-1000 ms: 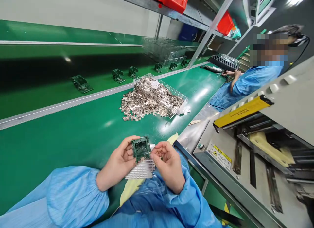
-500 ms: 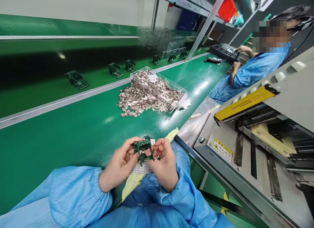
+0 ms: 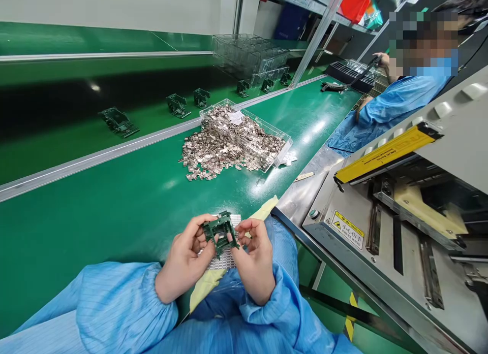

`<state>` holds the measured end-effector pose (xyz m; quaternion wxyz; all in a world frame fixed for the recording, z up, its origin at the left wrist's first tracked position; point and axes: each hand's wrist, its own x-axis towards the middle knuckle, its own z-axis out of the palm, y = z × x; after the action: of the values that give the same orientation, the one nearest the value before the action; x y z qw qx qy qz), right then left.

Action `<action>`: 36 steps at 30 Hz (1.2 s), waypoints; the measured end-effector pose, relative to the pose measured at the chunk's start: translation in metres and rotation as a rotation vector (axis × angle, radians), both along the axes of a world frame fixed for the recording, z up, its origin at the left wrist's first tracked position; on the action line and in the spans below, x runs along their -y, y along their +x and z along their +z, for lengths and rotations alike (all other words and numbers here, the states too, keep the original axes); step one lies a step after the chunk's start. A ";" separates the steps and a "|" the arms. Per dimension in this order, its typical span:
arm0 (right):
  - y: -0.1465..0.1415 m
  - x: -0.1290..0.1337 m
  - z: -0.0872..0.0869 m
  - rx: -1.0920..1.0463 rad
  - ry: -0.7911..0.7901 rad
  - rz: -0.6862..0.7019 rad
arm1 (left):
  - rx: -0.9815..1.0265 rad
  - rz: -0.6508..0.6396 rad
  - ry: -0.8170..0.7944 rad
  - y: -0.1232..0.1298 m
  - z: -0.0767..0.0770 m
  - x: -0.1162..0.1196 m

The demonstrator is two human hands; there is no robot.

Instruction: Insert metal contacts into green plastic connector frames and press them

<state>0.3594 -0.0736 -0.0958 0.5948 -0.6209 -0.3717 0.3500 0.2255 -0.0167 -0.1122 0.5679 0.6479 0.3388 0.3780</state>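
A dark green plastic frame part (image 3: 221, 226) with an open middle is held up between my two hands, close to my lap. My left hand (image 3: 186, 262) grips its left side, thumb in front and fingers behind. At the right edge, my right hand (image 3: 254, 260) has its thumb and fingertips closed on the part. Beneath the part lies a silvery sheet with a grid of small cells (image 3: 223, 261), partly covered by my hands. A yellow sheet (image 3: 206, 289) sticks out from under it.
Small metal pieces (image 3: 213, 153) spill from a clear tray (image 3: 280, 156) on the green bench. Several similar green parts (image 3: 118, 121) stand on the belt behind, near stacked clear boxes (image 3: 247, 57). A machine (image 3: 343, 227) stands at right; a co-worker (image 3: 404, 102) sits beyond.
The green part has shifted slightly left and turned a little, and my right fingers have changed position along its edge. The co-worker's far hand has risen with a dark long object.
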 end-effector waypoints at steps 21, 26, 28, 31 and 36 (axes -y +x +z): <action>-0.002 0.015 0.006 -0.456 0.050 0.050 | -0.061 0.019 0.097 0.008 0.018 0.020; 0.014 0.035 0.000 -0.431 0.038 0.013 | -0.144 -0.050 0.125 0.015 0.020 0.025; 0.027 0.041 -0.013 -0.395 0.007 -0.018 | -0.179 -0.033 0.166 0.019 0.017 0.015; 0.041 0.045 -0.038 -0.305 -0.088 -0.002 | -0.196 0.069 0.219 0.027 0.006 -0.010; 0.029 0.043 -0.058 -0.283 -0.096 0.197 | -0.201 0.076 0.246 0.042 -0.008 -0.031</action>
<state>0.3884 -0.1161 -0.1537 0.5736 -0.5537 -0.3260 0.5080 0.2679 0.0145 -0.1202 0.4327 0.7339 0.3694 0.3711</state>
